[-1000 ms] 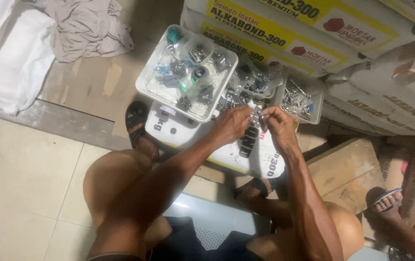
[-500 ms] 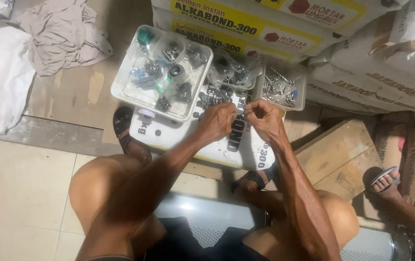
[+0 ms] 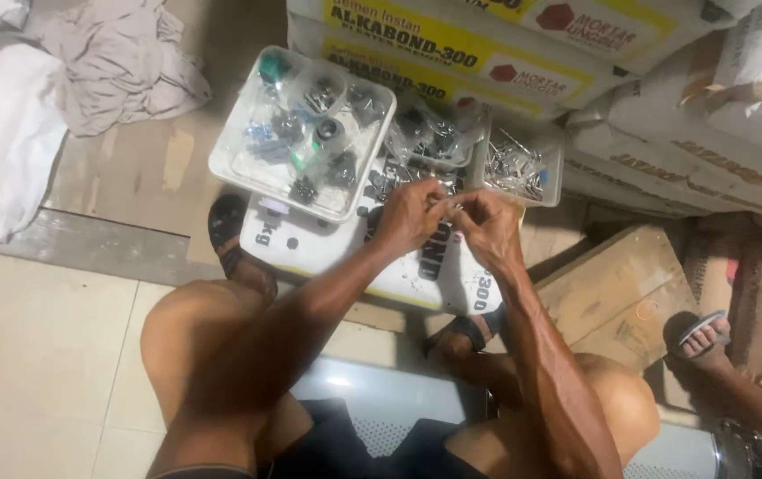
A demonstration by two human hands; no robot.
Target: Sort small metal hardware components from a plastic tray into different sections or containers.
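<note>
Head view: the left hand and right hand pinch 1 small clear plastic bag between fingertips above the white sack. It looks light, soft and slippery; best gripped at its edges.

Both hands sit closer together now than a second ago: the left hand and the right hand have their fingertips meeting over a small clear bag, which was spread wider between them before. The hands have also shifted slightly farther, toward the small tray of metal parts, so more of the white sack under them shows at its near edge. At the right edge, another person's sandalled foot now lies a little lower and nearer than half a second ago.
</note>
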